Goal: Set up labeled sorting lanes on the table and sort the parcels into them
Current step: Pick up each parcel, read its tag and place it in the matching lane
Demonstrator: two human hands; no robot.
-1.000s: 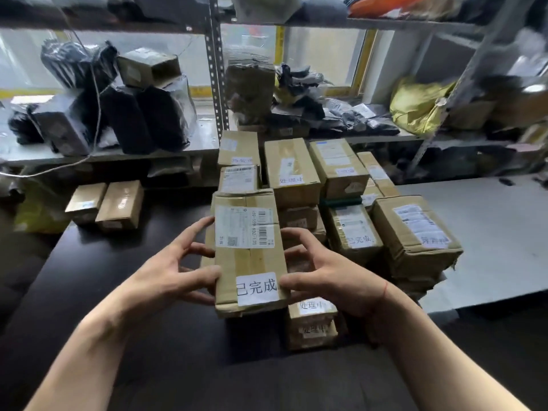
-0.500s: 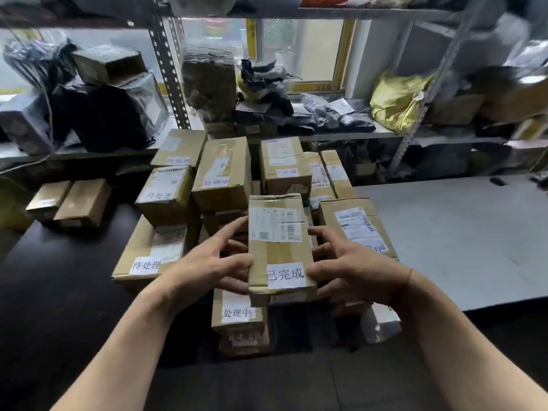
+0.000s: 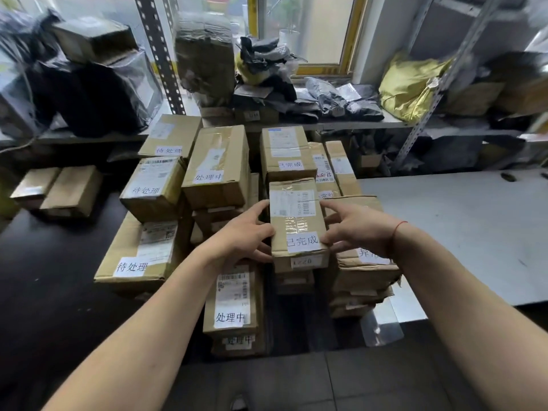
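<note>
Currently both hands, left [image 3: 243, 232] and right [image 3: 355, 229], clasp a parcel [image 3: 298, 223] by its long sides, lengthwise away from the person, above the stacks.

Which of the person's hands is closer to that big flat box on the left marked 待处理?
Left. The left hand grips the held 已完成 parcel on the side facing the 待处理 box; the right hand grips the parcel's far side.

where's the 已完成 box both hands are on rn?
Head view, centre: the 已完成 box sits between the left hand and right hand, in front of another 已完成 parcel.
</note>
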